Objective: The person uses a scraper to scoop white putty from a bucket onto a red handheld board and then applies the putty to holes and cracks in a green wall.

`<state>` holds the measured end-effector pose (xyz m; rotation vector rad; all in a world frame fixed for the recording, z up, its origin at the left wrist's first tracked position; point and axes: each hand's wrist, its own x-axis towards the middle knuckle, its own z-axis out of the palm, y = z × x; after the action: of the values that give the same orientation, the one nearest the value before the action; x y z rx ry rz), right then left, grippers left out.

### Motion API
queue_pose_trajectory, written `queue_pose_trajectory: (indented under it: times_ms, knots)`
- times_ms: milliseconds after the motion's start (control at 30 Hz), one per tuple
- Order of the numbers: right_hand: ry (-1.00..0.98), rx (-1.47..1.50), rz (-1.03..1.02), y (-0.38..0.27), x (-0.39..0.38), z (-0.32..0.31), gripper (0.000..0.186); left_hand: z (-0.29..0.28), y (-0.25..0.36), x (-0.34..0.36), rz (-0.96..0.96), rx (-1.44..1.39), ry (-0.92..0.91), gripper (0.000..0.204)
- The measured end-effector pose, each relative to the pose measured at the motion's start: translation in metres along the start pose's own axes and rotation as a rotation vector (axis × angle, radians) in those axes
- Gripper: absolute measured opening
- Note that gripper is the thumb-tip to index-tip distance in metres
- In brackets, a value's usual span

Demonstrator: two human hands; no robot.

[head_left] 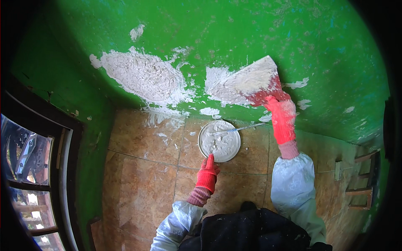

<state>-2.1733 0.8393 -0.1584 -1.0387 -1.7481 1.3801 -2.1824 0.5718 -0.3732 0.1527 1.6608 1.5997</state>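
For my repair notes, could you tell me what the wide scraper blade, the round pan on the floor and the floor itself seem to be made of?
Scraper blade: probably metal, flat and thin, smeared with white paste. Round pan: unclear under the grey-white filler; possibly metal or plastic. Floor: glazed brown tiles with visible joints and slight sheen.

Right hand raised, apparently gripping.

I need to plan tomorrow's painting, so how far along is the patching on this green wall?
Done: a large white filler patch already covers the wall's left part. In hand: the right hand presses a wide trowel on a second patch, while the left hand is at the rim of the pan of filler on the tiled floor. Left: small bare chips to the right and scuffed green wall above remain unfilled.
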Motion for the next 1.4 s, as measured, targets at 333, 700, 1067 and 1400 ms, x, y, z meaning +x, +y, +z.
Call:
queue_pose_trajectory:
  times_ms: [333, 700, 1067, 1400]
  knots:
    - [0.01, -0.52, -0.213, -0.029, -0.007, 0.001, 0.021, 0.012, 0.033, -0.009, -0.069, -0.058, -0.049, 0.044]
    - [-0.156, -0.625, -0.164, -0.028, -0.023, 0.016, 0.03, 0.017, 0.05, -0.013, -0.246, -0.384, 0.029, 0.042]
    - [-0.233, -0.954, -0.414, -0.045, -0.026, 0.05, 0.033, 0.015, 0.039, -0.011, -0.238, -0.373, 0.021, 0.054]
    - [-0.233, -0.994, -0.508, -0.038, -0.044, 0.039, 0.033, 0.005, 0.038, -0.013, -0.255, -0.442, 0.06, 0.058]
